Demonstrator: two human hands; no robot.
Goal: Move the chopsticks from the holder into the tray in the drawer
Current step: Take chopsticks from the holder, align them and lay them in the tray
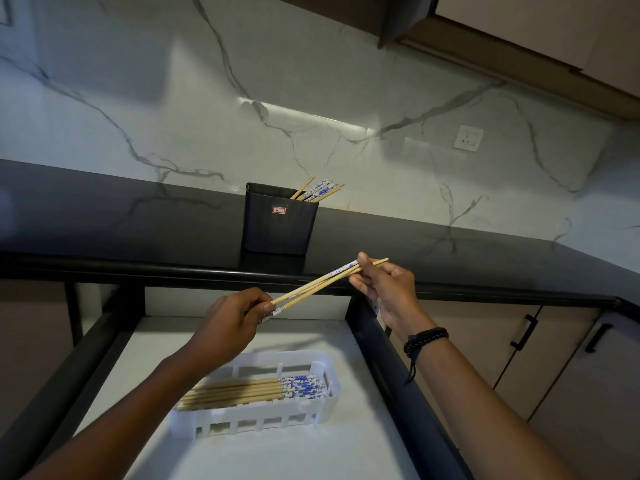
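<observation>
A dark holder [279,220] stands on the black counter with several chopsticks [317,190] poking out of its top right. Above the open drawer, both hands hold a small bunch of wooden chopsticks [322,285] with blue-and-white ends. My left hand [231,322] pinches the lower left end; my right hand [384,289] pinches the upper right end. Below them, a white slotted tray [313,408] lies in the drawer with several chopsticks [256,391] laid lengthwise in it.
The drawer has a pale floor [277,455] and dark side rails [384,368]. The black countertop edge [173,268] runs across just behind the hands. A marble backsplash with a wall socket [468,138] rises behind. Cabinet doors with black handles [523,332] are at the right.
</observation>
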